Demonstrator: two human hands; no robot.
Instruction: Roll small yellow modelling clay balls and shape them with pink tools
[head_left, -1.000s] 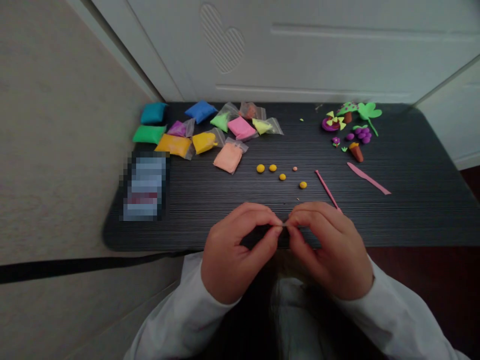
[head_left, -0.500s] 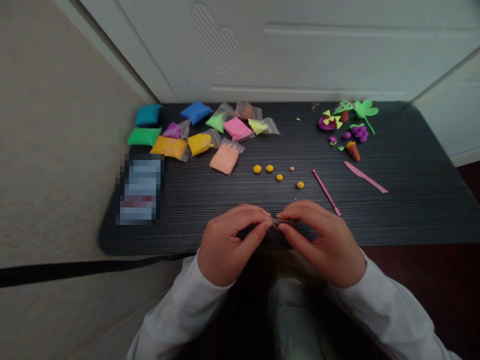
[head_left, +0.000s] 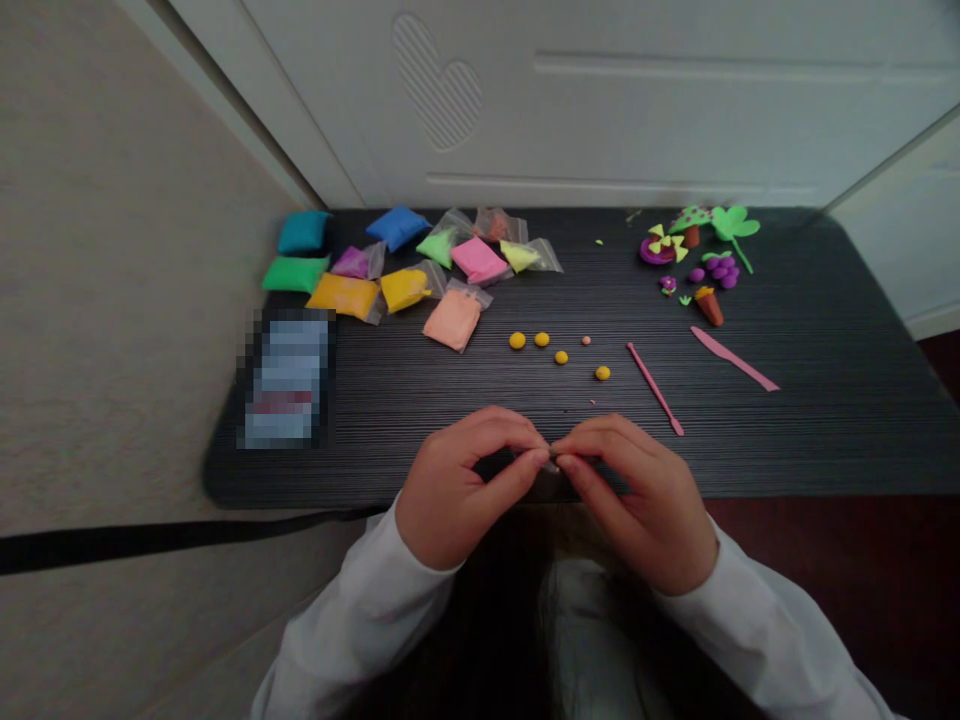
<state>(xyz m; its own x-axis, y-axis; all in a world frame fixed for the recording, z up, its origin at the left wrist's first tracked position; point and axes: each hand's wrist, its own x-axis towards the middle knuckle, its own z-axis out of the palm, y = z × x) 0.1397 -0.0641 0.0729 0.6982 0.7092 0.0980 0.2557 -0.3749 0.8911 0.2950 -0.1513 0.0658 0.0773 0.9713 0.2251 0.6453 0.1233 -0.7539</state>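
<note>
Near the front edge of the dark table, my left hand [head_left: 469, 490] and my right hand [head_left: 645, 495] meet fingertip to fingertip. Both pinch a small, see-through plastic bag [head_left: 551, 466], mostly covered by the fingers; what is in it, if anything, I cannot make out. Beyond my hands lie several small yellow clay balls [head_left: 517, 341] and a tiny peach ball [head_left: 586, 341]. A pink modelling stick [head_left: 655, 389] rests to the right of them, with a pink plastic knife [head_left: 733, 358] farther right.
Colourful clay packets, among them a peach one [head_left: 452, 318] and an orange one [head_left: 343, 296], cover the back left. A blurred-out phone-like object [head_left: 286, 380] lies at the left. Finished clay pieces, such as purple grapes [head_left: 722, 270] and a green clover [head_left: 735, 224], sit back right.
My right hand has shifted slightly down and left, its fingertips closer to the left ones. The grey strip between them shows less now. The view has moved a little.
</note>
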